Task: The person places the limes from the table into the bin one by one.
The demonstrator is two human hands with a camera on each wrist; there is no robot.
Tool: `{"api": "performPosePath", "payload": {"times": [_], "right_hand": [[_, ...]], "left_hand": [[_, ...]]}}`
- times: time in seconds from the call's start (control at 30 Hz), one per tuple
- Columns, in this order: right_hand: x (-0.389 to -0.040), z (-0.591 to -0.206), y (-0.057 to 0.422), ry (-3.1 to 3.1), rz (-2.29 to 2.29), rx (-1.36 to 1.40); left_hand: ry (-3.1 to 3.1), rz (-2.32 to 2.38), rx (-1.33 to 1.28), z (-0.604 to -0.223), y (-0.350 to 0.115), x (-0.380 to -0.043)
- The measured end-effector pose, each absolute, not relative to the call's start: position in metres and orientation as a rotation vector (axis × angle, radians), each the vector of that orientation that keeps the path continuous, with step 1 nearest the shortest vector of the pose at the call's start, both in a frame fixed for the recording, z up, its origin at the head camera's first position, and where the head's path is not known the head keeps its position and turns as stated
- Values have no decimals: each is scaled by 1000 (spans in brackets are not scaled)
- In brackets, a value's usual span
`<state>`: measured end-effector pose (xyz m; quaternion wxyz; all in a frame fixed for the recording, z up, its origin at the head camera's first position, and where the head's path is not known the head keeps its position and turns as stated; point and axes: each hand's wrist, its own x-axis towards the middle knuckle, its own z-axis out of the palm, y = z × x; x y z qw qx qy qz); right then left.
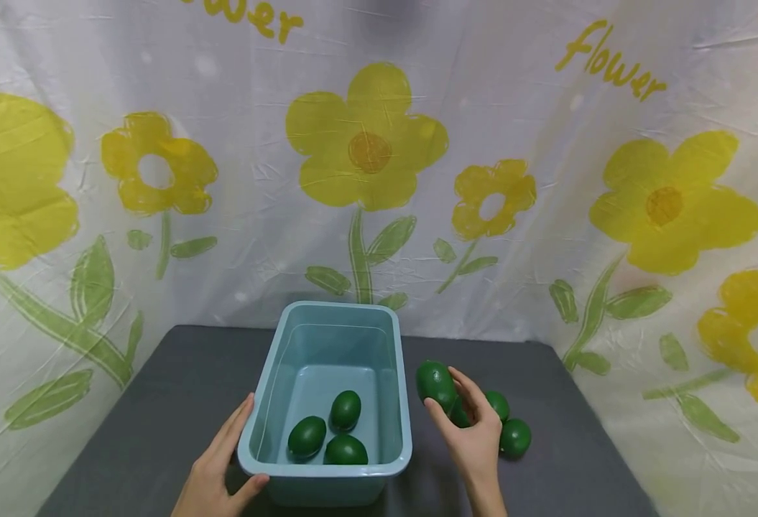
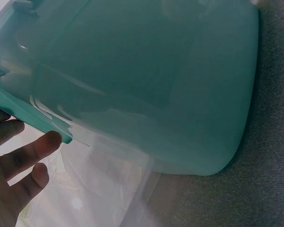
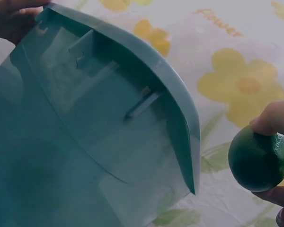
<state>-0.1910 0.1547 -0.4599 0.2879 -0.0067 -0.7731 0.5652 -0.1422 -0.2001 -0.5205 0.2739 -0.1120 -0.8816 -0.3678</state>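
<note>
The right hand (image 1: 475, 429) pinches a lime (image 1: 435, 385) right of the blue plastic bin (image 1: 336, 348); its glossy skin could make it slip. The left hand (image 1: 213, 463), loosely spread, seemingly only steadies the bin.

On the pale sheet (image 1: 249, 244) in front of you, you can read the yellow word "flower" (image 1: 611, 64) at upper right and a clipped "ower" (image 1: 260, 17) at the head view's top edge, while your right wrist view shows "flower" (image 3: 218, 22) too.
</note>
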Motion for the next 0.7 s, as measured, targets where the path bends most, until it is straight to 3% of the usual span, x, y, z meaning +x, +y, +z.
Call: {"api": "performPosePath", "payload": {"times": [0.7], "right_hand": [[-195,-458,131,-2074,1559,84]], "left_hand": [[-2374,-992,-298,-521,-200,-142]]}}
